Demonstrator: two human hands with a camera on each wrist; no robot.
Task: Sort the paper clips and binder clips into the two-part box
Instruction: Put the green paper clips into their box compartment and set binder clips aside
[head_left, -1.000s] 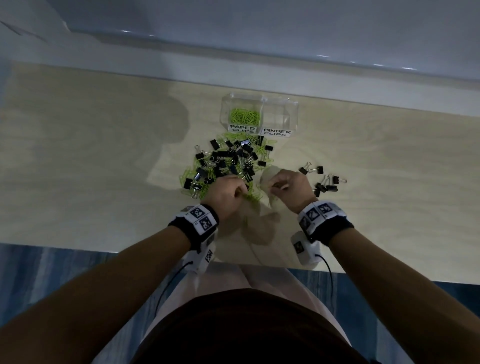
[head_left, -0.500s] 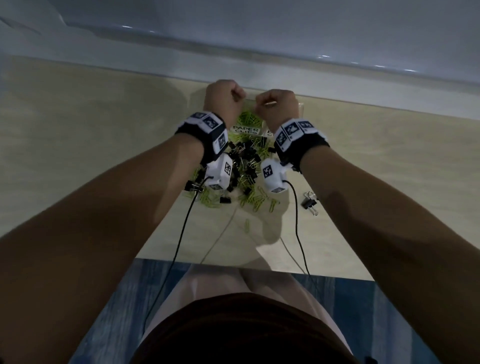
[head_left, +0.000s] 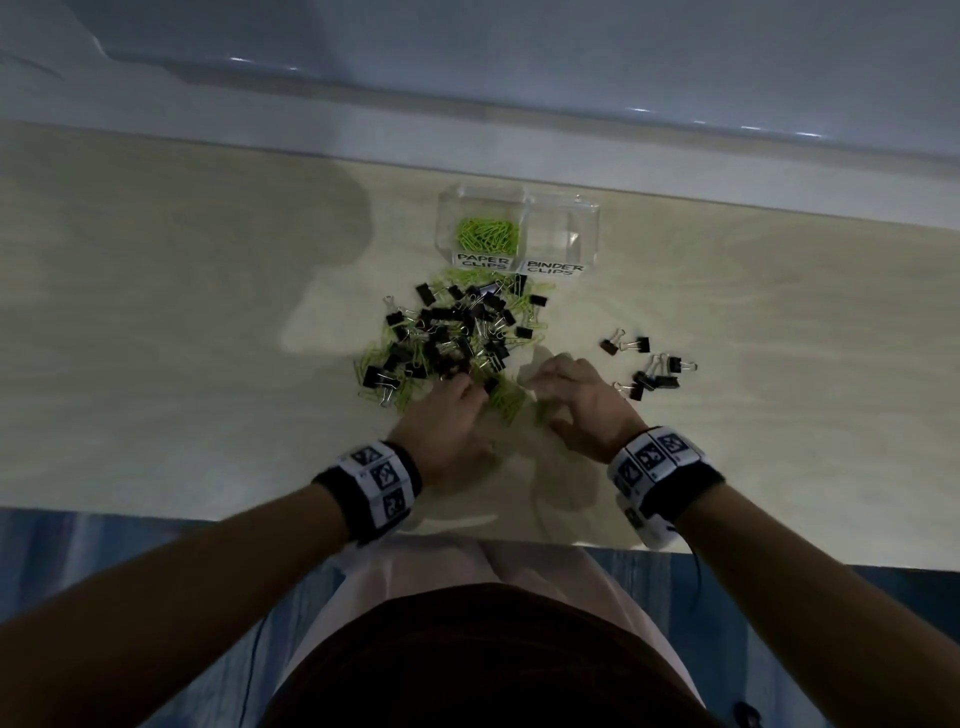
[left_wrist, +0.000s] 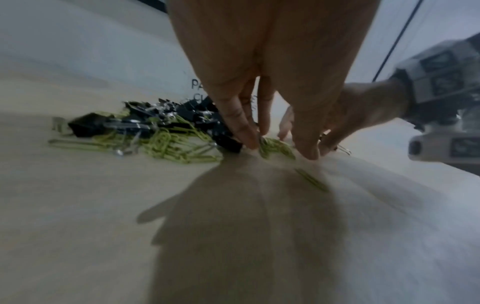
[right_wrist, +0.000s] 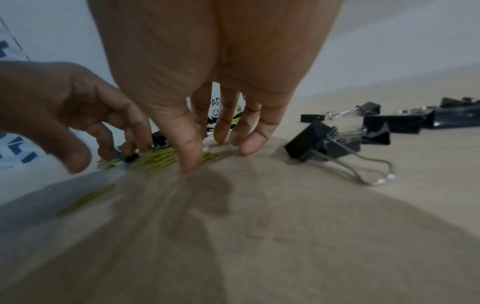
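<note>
Both hands are down at the near edge of the pile (head_left: 457, 338) on the desk (head_left: 156, 364). The left hand (head_left: 447, 421) is set with fingertips (left_wrist: 249, 142) on green paper clips (left_wrist: 275, 147), fingers fairly straight and spread; nothing is seen pinched. The right hand (head_left: 582, 405) is planted the same way, thumb (right_wrist: 191, 162) and fingers splayed on the wood beside a few green clips (right_wrist: 158, 159), with no grip closed.

The box (head_left: 519, 228) stands just beyond the pile: clear plastic, a green heap in the side labelled PAPER CLIPS, the BINDER CLIPS side apparently bare. A small group of binder clips (head_left: 649, 369) lies apart to the right.

Trouble is likely from tangling: thin coated wire loops are hooked under black folded-steel clips with springy wire handles, so a binder clip could be dragged along and dropped in the wrong half. Flat clips on smooth wood may also be slid rather than lifted.
</note>
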